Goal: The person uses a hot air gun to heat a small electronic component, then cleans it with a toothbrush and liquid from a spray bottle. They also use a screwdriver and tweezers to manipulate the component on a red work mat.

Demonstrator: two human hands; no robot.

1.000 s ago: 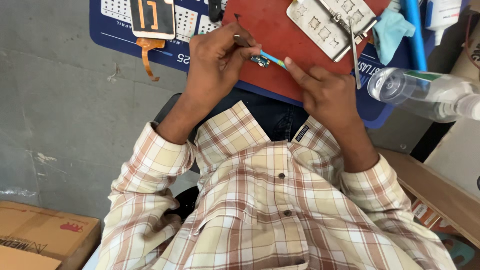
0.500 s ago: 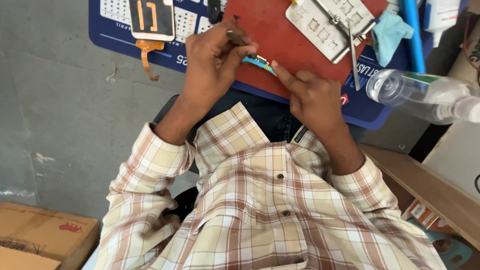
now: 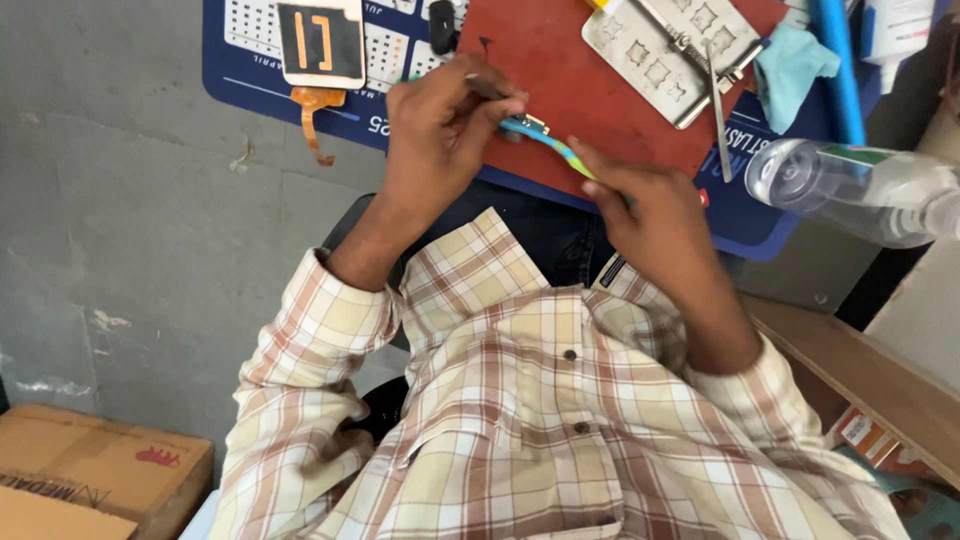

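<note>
Red work mat (image 3: 560, 60) sits on a blue calendar desk pad (image 3: 250, 60), grey concrete floor below, cardboard box (image 3: 90, 480) bottom corner. Left hand (image 3: 440, 130) fingers pressed together, pinching a thin metal tool, looks like tweezers (image 3: 485, 88), tip down at a small metal component (image 3: 533, 124) on the mat edge. Right hand (image 3: 650, 200) pinching a blue-green toothbrush (image 3: 555, 148), head touching that component. Step in hand, I judge: brushing the small part clean while I pin it steady. Next move calls for short light strokes and firm tweezer pressure so the part doesn't skid off the mat edge. Nearby: small screen with orange flex cable (image 3: 320, 45), metal stencil plate (image 3: 670, 45), teal cloth (image 3: 790, 70), clear plastic bottle (image 3: 850, 185) lying on its side, well apart from my hands.
</note>
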